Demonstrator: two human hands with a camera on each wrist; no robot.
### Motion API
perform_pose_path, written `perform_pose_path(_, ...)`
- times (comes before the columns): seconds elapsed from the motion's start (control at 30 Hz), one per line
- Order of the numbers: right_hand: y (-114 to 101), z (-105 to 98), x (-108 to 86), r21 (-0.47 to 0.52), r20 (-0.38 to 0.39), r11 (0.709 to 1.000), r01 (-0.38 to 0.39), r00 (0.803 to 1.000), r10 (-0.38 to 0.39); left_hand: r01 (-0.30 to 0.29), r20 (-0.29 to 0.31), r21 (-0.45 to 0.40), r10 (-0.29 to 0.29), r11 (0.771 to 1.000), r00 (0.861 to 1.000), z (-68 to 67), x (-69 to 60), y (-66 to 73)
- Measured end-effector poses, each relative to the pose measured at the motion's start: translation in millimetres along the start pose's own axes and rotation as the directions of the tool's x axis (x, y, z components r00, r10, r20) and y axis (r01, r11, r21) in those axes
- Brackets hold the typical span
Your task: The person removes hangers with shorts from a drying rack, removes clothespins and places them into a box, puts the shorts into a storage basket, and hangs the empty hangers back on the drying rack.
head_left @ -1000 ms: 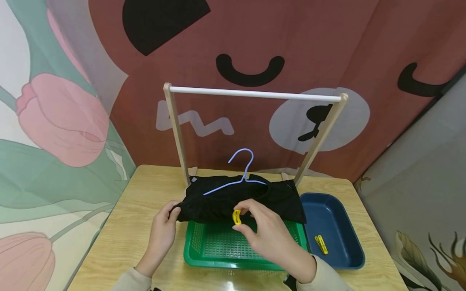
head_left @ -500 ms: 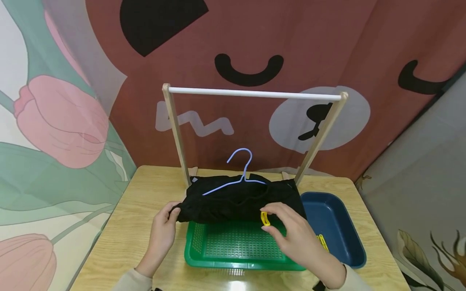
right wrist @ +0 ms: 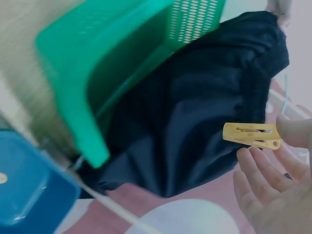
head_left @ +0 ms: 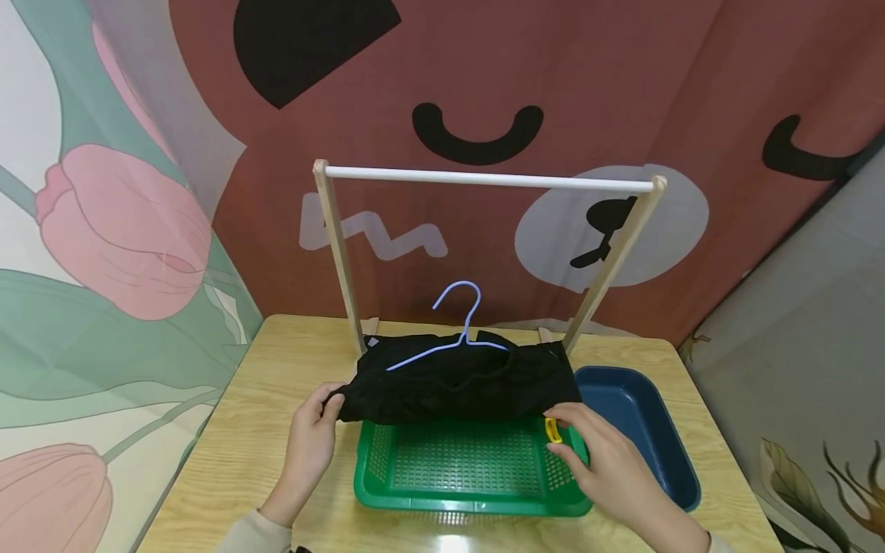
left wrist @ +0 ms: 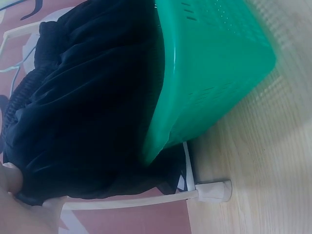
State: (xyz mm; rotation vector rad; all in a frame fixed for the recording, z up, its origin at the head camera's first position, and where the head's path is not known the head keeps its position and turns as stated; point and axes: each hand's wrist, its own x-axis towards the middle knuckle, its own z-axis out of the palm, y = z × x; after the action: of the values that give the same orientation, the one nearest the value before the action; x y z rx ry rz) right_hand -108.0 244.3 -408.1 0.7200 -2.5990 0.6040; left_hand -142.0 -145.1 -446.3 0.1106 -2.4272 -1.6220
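Observation:
A black garment (head_left: 442, 395) with a gathered elastic waistband lies across the back of the green basket (head_left: 470, 507). My left hand (head_left: 311, 438) pinches its left corner; those fingers show only partly in the left wrist view. Between the thumb and fingers of my right hand (head_left: 611, 465) is a yellow clothespin (right wrist: 249, 135), near the garment's right end. Whether the clothespin touches the cloth I cannot tell. A lilac hanger (head_left: 472, 311) rests on the garment, its hook standing up and its right arm partly hidden by the cloth.
Behind the garment stands a wooden rack with a white crossbar (head_left: 484, 178). A blue tray (head_left: 657, 430) sits to the right of the basket, partly behind my right hand. A printed curtain (head_left: 429, 69) hangs behind the table (head_left: 221, 453).
My right hand has moved right with the clothespin, from the garment's middle to its right end. It now hides the yellow clothespin in the tray. My left hand has stayed put.

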Motion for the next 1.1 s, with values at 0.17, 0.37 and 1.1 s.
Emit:
perform_pose_path(0.17,14.0,-4.3,-10.9,-0.066,0.002,0.998,-0.024,1.0,0.025,0.0,0.001,-0.002,0.0,1.0,1.0,0.4,-0.1,-0.8)
perform_pose_path(0.37,28.2,-10.9,-23.7,-0.123,0.015,0.99,-0.076,0.997,0.078,0.004,0.002,-0.006,-0.004,1.0,1.0,0.7,0.1,-0.2)
perform_pose_path(1.1,124.2,-15.8,-35.0,-0.084,0.398,0.925,-0.372,0.838,0.373,-0.01,-0.002,-0.01,0.01,1.0,1.0,2.8,0.6,0.4)
